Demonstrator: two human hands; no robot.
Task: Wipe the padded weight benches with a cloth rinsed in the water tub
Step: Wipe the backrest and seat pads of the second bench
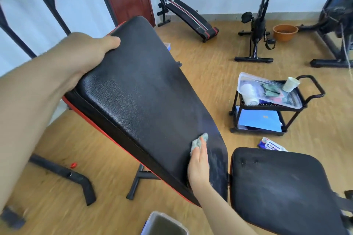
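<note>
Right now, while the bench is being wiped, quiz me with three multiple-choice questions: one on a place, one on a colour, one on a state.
1. Where is the cloth?
A. in a sink
B. on the backrest, under the right hand
C. draped over a chair

2. What colour is the bucket by the exercise bike?
A. blue
B. white
C. orange-brown

3. What is the left hand doing?
A. gripping the backrest's upper edge
B. hanging free
C. holding a bottle

Answers:
1 B: the flat hand presses it near the pad's lower end.
2 C: its rim and wall show that colour.
3 A: the thumb hooks over the pad's edge.
</note>
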